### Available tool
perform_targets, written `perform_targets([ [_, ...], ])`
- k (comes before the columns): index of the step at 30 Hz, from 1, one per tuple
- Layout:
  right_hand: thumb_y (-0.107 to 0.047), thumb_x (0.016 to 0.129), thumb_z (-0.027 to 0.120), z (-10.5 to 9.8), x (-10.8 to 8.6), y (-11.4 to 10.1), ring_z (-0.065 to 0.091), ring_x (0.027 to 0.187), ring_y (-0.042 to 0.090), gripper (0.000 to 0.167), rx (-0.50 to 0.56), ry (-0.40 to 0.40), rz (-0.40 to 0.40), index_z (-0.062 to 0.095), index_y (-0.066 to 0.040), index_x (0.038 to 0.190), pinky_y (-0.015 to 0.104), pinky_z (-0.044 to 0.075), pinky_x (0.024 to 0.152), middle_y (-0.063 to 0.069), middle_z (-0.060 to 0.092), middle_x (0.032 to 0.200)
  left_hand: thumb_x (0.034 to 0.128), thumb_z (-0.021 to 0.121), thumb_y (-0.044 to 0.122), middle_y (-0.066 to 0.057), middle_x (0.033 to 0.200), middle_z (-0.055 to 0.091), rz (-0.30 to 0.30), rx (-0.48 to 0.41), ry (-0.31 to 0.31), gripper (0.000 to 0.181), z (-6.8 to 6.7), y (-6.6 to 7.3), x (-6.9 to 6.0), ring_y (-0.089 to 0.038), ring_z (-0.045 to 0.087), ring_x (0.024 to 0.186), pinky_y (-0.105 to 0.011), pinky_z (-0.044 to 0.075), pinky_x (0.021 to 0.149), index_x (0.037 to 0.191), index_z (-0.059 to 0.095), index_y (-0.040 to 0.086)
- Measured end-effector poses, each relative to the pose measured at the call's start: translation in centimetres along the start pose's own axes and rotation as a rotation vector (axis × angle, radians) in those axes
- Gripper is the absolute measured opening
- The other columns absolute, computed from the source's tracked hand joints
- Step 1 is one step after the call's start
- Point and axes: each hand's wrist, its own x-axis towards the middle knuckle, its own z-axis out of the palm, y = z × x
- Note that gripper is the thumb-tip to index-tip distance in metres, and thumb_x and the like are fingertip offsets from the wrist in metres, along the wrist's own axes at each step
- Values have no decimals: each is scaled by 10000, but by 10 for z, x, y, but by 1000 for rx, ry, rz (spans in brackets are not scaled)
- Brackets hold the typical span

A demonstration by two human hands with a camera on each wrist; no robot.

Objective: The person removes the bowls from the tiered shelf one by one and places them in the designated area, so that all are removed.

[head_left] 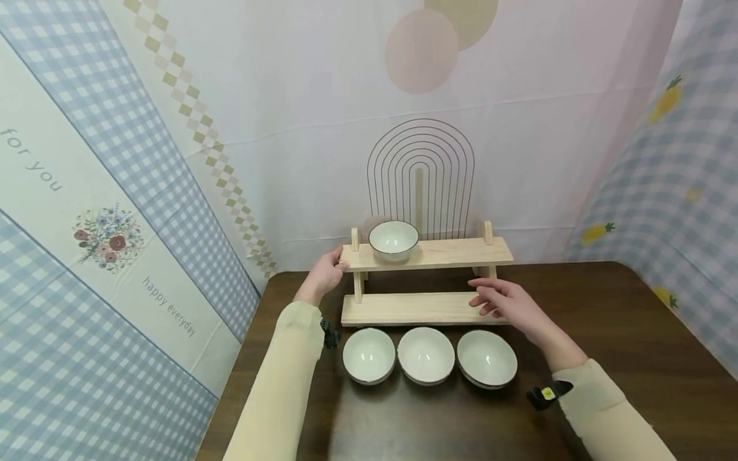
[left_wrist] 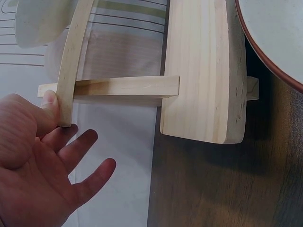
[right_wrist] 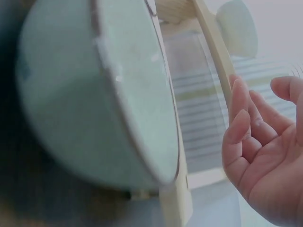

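Observation:
A two-tier wooden rack (head_left: 426,308) stands at the back of the table. My left hand (head_left: 325,275) pinches the left end of its upper board (left_wrist: 71,61), thumb on one face and some fingers behind; its other fingers spread apart. On that board, towards the left, sits a white bowl (head_left: 394,238) with a dark rim. My right hand (head_left: 510,302), fingers loosely bent and holding nothing, hovers by the right end of the lower board. Below the rack, a left bowl (head_left: 369,355), a middle bowl (head_left: 426,355) and a right bowl (head_left: 487,358) stand in a row.
The dark wooden table (head_left: 426,422) carries everything. A pale printed cloth (head_left: 311,173) hangs right behind the rack. Blue checked cloths hang at the left (head_left: 144,128) and right (head_left: 646,218). In the right wrist view, a pale green bowl (right_wrist: 61,94) looms close and blurred.

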Motion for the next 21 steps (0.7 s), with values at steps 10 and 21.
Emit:
perform_targets([
  [10, -340, 1137, 541, 13, 38, -25, 721, 904, 228, 481, -10, -48, -54, 594, -32, 1503, 461, 564, 843, 90, 788, 1080, 1131, 524, 121, -201, 1714, 314, -20, -26, 5, 626, 2, 4, 3, -346, 307, 1575, -474, 262, 1278, 1687, 262, 11],
  [21, -306, 1130, 533, 34, 60, -56, 713, 935, 303, 483, 39, -33, -60, 544, -83, 1558, 397, 559, 815, 162, 761, 1149, 1132, 509, 109, -211, 1721, 295, -26, -58, -12, 635, 1, 4, 3, -351, 294, 1582, -474, 247, 1284, 1692, 230, -2],
])
